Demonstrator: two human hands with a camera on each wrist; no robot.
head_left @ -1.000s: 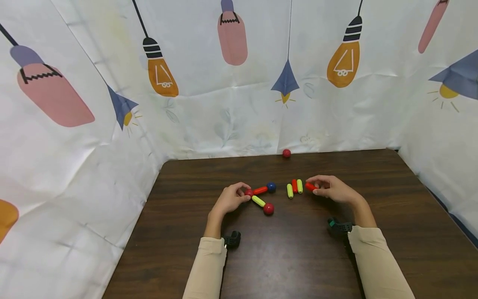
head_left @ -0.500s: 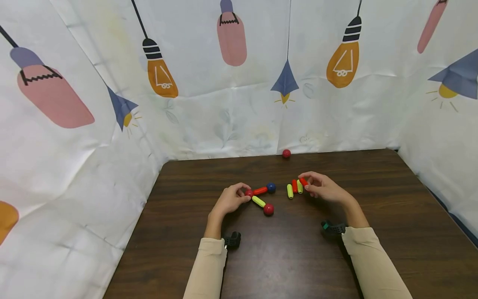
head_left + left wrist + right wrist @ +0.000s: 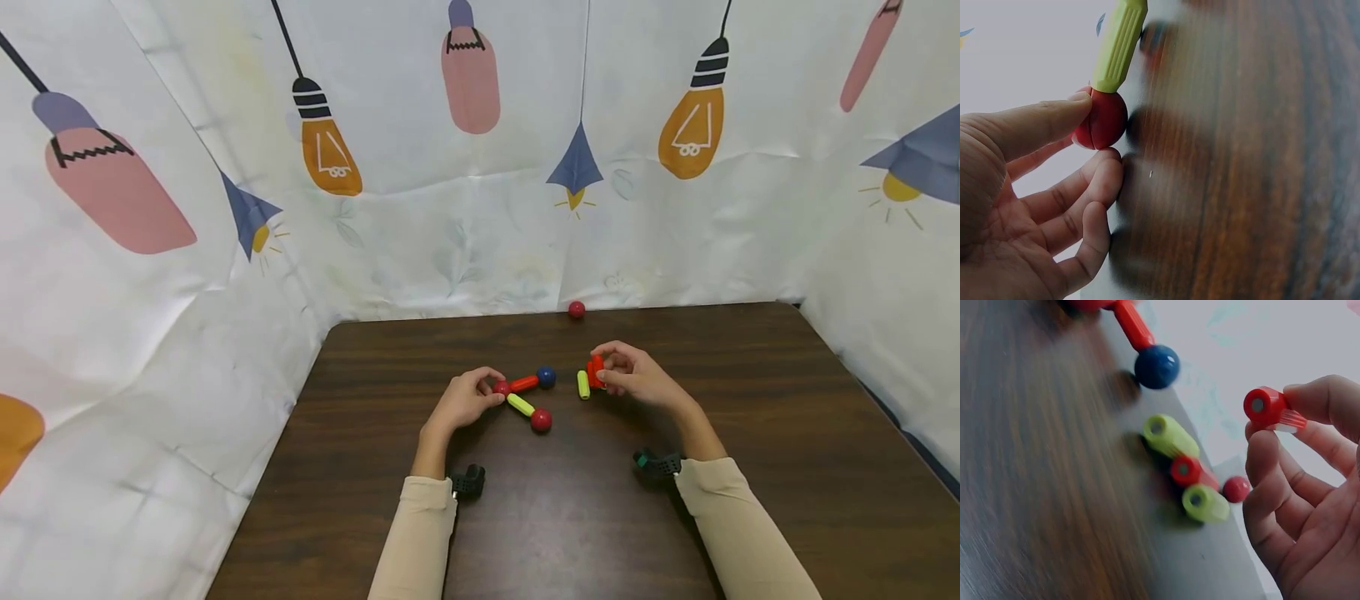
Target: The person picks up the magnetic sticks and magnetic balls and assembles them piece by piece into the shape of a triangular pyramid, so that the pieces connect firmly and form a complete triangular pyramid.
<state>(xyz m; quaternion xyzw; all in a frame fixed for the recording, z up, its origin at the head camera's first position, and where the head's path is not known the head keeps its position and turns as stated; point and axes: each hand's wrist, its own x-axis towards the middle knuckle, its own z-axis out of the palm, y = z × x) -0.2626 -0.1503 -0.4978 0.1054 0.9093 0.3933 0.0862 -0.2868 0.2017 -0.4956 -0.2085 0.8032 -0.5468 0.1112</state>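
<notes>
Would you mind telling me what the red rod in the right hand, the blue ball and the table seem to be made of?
Red rod: likely moulded plastic, ribbed and glossy, with a grey disc at its end, maybe a metal magnet.
Blue ball: smooth and shiny with a highlight; plastic or coated metal, unclear.
Table: dark wood grain, slightly glossy; wood or laminate.
Right hand pinches the rod.

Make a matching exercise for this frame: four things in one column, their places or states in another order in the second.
Things:
1. red rod
2. blue ball
3. lone red ball
4. red corner ball

Places or states:
A. at the table's far edge, by the curtain
B. pinched by the left hand
C. held off the table by the right hand
D. on the far end of a red rod in the joined piece

Pairs: 1-C, 2-D, 3-A, 4-B
</notes>
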